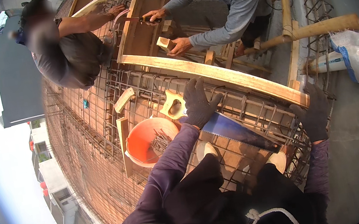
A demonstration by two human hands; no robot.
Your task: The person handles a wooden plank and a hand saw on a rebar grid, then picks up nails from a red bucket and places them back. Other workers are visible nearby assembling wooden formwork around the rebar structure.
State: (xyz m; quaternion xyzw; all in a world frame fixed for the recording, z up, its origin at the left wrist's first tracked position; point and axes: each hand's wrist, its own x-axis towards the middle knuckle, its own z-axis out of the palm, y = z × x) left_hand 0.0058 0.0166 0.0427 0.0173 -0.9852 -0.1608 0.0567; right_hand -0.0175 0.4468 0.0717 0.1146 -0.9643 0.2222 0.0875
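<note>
My left hand [199, 102], in a dark glove, lies with fingers spread on a hand saw [232, 129] just beside its pale wooden handle [171, 104]. The saw's blue blade rests flat on a rebar cage [262, 114]. My right hand [315, 113], also gloved, curls over the near end of a long wooden plank [220, 74] that runs across the cage. My feet in pale shoes stand on the rebar below the saw.
An orange bucket [144, 140] holding nails sits left of the saw, with short wood blocks [123, 99] nearby. Two other people work at a wooden form [140, 30] beyond the plank. Bamboo poles [314, 29] and a white sack [357, 57] lie right. The slab's edge drops off left.
</note>
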